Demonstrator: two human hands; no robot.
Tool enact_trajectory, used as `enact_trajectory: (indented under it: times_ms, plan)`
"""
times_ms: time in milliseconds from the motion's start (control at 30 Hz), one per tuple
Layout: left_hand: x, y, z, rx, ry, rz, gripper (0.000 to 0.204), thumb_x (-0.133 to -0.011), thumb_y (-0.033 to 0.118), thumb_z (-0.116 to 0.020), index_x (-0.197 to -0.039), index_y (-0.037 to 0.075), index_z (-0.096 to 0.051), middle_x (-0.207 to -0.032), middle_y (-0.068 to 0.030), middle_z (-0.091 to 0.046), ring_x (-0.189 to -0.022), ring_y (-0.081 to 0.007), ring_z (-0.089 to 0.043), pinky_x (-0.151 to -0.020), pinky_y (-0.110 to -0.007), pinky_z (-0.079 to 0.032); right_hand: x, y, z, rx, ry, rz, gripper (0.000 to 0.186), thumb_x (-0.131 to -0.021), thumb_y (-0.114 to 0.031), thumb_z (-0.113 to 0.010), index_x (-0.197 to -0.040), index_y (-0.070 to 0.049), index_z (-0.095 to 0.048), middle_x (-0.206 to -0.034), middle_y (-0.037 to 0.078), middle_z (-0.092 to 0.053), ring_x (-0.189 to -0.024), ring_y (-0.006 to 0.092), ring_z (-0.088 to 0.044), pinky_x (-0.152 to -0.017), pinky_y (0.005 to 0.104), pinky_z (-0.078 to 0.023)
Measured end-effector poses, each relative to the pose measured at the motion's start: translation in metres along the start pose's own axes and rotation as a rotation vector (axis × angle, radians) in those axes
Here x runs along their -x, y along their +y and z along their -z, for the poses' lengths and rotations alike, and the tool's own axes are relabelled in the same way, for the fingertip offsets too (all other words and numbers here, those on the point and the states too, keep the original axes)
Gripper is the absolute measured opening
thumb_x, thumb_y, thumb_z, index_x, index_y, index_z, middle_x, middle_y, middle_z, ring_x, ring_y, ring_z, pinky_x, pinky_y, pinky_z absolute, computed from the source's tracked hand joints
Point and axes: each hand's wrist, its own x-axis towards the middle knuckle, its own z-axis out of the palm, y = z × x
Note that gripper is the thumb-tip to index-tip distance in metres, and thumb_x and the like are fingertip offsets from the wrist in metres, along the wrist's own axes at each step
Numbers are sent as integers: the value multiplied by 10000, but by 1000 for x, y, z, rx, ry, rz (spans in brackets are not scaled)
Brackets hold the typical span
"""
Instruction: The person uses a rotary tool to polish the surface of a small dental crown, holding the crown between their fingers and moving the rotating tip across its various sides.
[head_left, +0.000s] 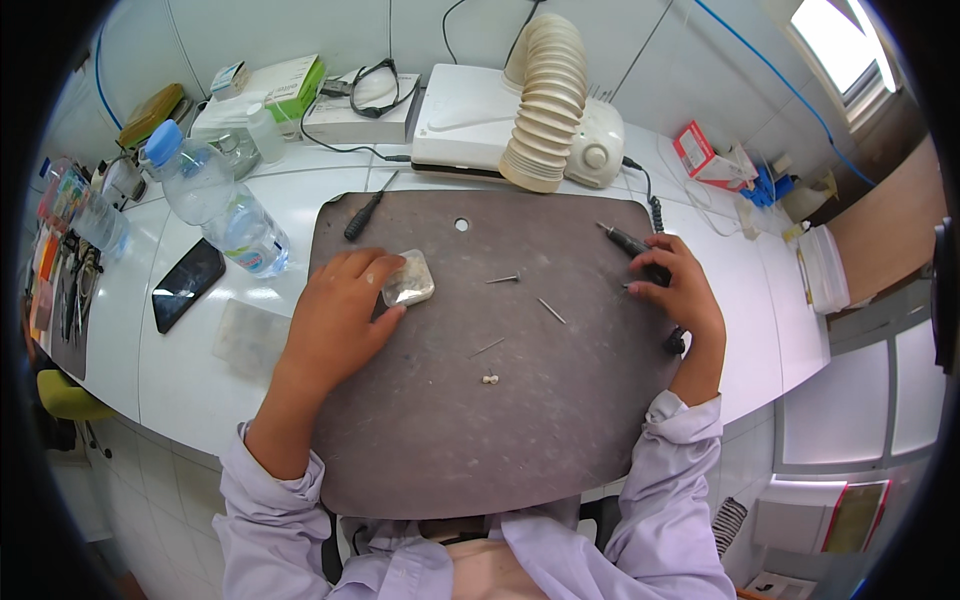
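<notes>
My left hand [340, 310] rests on the dark grey mat [470, 440], its fingers curled over a small square clear box [412, 278]. On the right, my right hand [670, 285] has curled fingers on a black pen-like handpiece [620, 239], whose metal tip points up-left; a tiny piece near the thumb is too small to name. Between my hands lie three slim metal bits [552, 311], one with a wider head. Below them is a small cream tooth-shaped piece [490, 379]. A black-handled tool [362, 215] lies at the mat's upper left.
A white machine [460, 120] with a ribbed hose [540, 90] stands behind the mat. Left are a water bottle [225, 210], phone [188, 285] and translucent container [250, 340]. Boxes [270, 95] line the back, a red-and-white box [712, 155] at right. A coiled cord runs along the mat's right.
</notes>
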Motion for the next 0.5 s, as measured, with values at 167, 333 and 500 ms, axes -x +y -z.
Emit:
enact_trajectory:
  times_ms: [167,333,500]
  plan:
    - [0,-1,-1,-65,68,-12,491,-774,151,-816,-1228,76,-646,-1344,-136,-599,-1263,-345,-550,-1045,-455,-448,-6,-7,-4,32,-101,-181,182,-778,-57,-822,-944,-66,-749,-1257,103,-630,-1081,308,-637,-874,391,-527]
    - [1,2,4,-83,61,-10,502,-763,154,-830,-1227,87,-651,-1377,-129,-579,-1308,-338,-520,-1072,-461,-421,-5,-21,-15,28,-77,-78,117,-816,-62,-783,-918,-66,-728,-1219,105,-631,-1086,331,-619,-900,416,-505]
    - [1,-6,-1,-187,96,4,491,-758,124,-829,-1216,95,-655,-1380,-114,-578,-1319,-333,-513,-1080,-468,-409,-3,-64,-41,-50,-121,216,92,-861,-74,-734,-936,-83,-682,-1212,111,-620,-1148,336,-572,-973,440,-449]
